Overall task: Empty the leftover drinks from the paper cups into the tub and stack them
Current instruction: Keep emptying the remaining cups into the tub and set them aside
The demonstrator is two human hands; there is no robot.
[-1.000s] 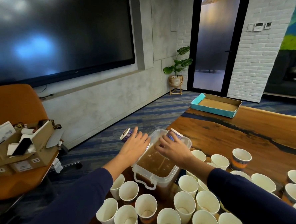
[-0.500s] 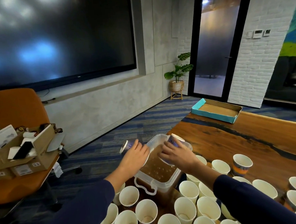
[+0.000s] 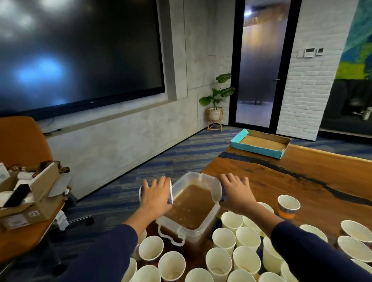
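A clear plastic tub (image 3: 202, 228) holding brown liquid stands at the table's near left corner. My left hand (image 3: 155, 199) grips a paper cup (image 3: 169, 191) lying on its side at the tub's left rim, mouth toward the tub. My right hand (image 3: 236, 192) grips another paper cup (image 3: 216, 190) tipped sideways over the tub's right rim, mouth facing left. Several upright white paper cups (image 3: 219, 267) crowd the table in front of and right of the tub; some hold a little drink.
The wooden table (image 3: 292, 182) stretches to the right, with a teal cardboard tray (image 3: 260, 142) at its far end and one patterned cup (image 3: 288, 206) apart. An orange chair (image 3: 13, 142) with an open cardboard box (image 3: 21, 203) stands left.
Both hands have turned their cups further onto their sides over the tub's rims. The right hand moved right, to the tub's edge. The camera tilted up a little.
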